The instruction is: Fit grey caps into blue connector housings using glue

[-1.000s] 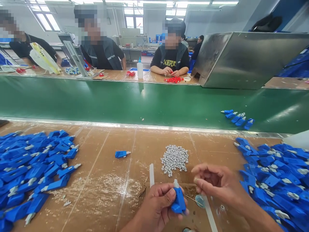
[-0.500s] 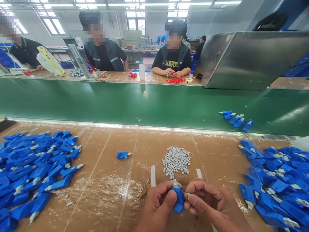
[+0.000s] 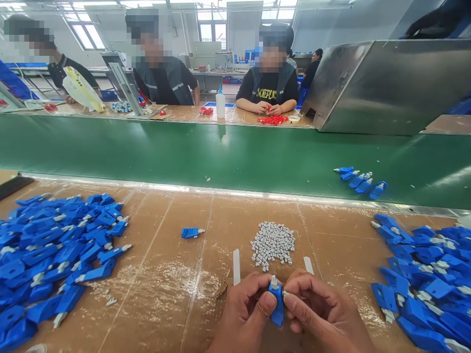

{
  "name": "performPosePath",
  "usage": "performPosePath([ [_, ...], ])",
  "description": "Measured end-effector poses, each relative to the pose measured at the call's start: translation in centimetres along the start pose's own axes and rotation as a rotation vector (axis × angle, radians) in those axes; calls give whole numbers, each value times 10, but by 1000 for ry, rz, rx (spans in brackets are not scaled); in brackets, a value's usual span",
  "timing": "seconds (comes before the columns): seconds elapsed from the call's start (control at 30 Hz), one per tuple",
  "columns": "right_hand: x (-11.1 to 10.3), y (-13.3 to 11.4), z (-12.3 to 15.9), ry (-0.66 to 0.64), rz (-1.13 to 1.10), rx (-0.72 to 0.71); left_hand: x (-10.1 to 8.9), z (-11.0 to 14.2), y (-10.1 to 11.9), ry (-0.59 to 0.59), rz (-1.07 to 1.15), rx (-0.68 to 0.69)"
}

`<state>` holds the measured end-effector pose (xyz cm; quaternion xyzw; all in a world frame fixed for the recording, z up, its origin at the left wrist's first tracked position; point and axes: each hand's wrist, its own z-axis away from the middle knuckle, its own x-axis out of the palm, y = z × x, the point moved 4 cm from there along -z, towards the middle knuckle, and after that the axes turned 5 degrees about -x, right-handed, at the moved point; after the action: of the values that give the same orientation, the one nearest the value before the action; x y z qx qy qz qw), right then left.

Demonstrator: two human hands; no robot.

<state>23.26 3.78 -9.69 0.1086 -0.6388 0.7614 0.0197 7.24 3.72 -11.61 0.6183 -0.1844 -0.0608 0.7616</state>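
My left hand [image 3: 245, 314] grips a blue plastic fibre-optic connector [image 3: 277, 308] upright, with its pale tip [image 3: 274, 282] pointing up. My right hand [image 3: 316, 306] pinches a small grey part [image 3: 284, 293] between finger and thumb, right against the connector's upper side. Both hands are close together at the bottom middle of the view. A heap of small grey parts [image 3: 273, 245] lies just beyond them, flanked by white plastic strips [image 3: 236, 266] [image 3: 308, 265]. One blue connector [image 3: 191, 233] lies alone to the left of the heap.
Large piles of blue connectors lie on the cardboard-covered bench [image 3: 165, 230] at left [image 3: 62, 250] and right [image 3: 423, 279]. A green conveyor belt [image 3: 221, 152] carries several more [image 3: 360, 180]. Beyond it are a steel hood [image 3: 382, 88] and seated co-workers.
My right hand has come in from the right and now pinches the small grey part at the connector. My left hand still holds the connector, and the view has shifted slightly.
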Motion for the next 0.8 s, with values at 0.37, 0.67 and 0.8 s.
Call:
performPosePath([
  [0.37,2,4,1,-16,12,-5,0,3,-1,99,-148,129],
  [0.67,-10,11,-2,-117,-226,228,4,3,18,-55,-209,116],
  [0.8,-14,24,-5,-188,-299,287,6,4,23,-84,-220,104],
])
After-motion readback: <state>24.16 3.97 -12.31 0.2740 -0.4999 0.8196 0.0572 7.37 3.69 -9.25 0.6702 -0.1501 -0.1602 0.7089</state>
